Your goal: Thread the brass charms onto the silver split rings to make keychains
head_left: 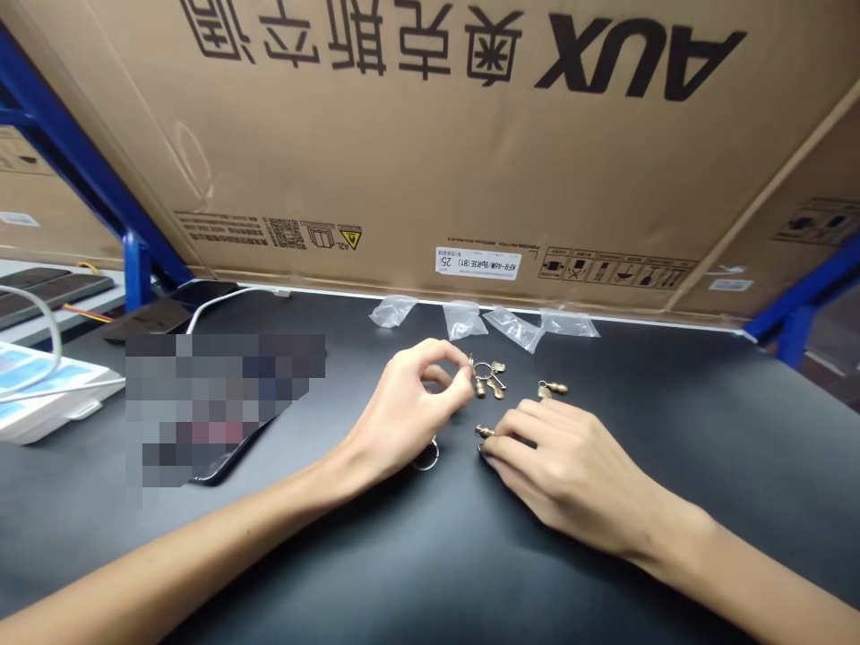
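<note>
My left hand (417, 403) is closed in a pinch, with a small metal ring (471, 361) seen edge-on at its fingertips. Right beside it lies a split key ring (483, 365) bearing several small brass pieces; whether the two rings are linked I cannot tell. A bare silver key ring (426, 457) rests under my left wrist, partly covered. My right hand (544, 457) rests low over the table, fingers curled round a small brass pendant (485, 431) that pokes out at the fingertips. Just beyond its knuckles lies another small brass padlock-like set (552, 388).
Several clear plastic bags (463, 319) lie along the back of the black table (430, 573), before a large cardboard box (403, 161). At left are a pixelated phone-like object (215, 470), a white cable (202, 309) and a white-blue box (60, 403). Blue posts (138, 269) flank the table.
</note>
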Motion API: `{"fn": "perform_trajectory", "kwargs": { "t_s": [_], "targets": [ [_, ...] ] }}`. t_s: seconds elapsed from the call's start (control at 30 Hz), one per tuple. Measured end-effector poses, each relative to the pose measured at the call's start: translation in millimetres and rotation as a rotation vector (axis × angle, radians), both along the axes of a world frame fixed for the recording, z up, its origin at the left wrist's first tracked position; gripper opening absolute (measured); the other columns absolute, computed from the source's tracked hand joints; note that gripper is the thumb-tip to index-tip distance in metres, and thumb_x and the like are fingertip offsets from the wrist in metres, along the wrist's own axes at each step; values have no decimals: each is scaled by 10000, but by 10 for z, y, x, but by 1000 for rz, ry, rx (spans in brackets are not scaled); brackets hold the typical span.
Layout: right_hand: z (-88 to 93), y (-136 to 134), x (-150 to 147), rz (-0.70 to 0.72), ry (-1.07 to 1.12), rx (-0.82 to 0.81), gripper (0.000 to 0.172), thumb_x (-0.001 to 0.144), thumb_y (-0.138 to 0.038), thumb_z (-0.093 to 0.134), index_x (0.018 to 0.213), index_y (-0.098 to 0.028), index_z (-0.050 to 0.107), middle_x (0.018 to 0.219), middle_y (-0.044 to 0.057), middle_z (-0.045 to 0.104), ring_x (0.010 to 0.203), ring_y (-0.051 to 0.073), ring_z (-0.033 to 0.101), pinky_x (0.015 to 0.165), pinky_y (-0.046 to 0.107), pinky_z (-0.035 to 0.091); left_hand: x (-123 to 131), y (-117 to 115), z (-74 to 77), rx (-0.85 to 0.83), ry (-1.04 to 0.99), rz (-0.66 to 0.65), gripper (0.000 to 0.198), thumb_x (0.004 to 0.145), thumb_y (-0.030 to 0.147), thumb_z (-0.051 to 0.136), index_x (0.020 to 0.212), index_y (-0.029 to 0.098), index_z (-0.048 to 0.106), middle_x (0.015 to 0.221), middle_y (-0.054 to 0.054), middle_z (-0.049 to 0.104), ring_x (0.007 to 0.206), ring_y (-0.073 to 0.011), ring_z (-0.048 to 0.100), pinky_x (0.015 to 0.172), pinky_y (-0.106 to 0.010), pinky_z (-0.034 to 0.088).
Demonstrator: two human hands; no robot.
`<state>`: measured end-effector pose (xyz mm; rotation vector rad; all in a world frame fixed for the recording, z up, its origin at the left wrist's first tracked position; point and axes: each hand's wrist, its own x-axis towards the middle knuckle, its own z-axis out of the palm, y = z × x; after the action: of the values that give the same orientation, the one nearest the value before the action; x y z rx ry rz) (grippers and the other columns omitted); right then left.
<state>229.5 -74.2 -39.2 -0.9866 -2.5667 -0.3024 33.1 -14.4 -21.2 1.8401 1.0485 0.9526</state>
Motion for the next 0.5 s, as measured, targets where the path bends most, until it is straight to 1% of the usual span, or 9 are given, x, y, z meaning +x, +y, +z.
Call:
{"fn": "perform_trajectory", "kwargs": {
  "t_s": [0.13,0.23,0.37,0.5],
  "targets": [
    [-1,16,5,-31,-1,32,162,950,-214,533,871,-180,671,810,30,653,715,170,546,660,327,356,12,18,-24,-17,-33,-9,105,849,243,562,883,180,639,898,-15,682,717,-160,682,642,-244,513],
    [-1,19,-2,-52,-7,39,161,947,-256,551,871,-181,672,803,28,650,725,176,557,670,332,360,13,18,-18,-18,-44,-5,121,850,253,567,896,177,649,899,-20,688,716,-165,691,645,-249,520],
    [-5,11,-7,-46,-17,30,173,938,-210,541,817,-177,659,781,28,646,689,162,549,631,316,347,11,8,-6,-11,-31,-18,101,849,222,560,886,178,643,909,-14,688,710,-152,686,630,-233,511],
    [3,2,-14,-38,-39,-16,172,930,-187,533,810,-181,656,812,30,665,685,153,557,650,317,360,19,-3,-17,7,-15,-16,99,848,220,559,874,177,644,928,-20,694,704,-147,679,607,-226,506]
  ]
}}
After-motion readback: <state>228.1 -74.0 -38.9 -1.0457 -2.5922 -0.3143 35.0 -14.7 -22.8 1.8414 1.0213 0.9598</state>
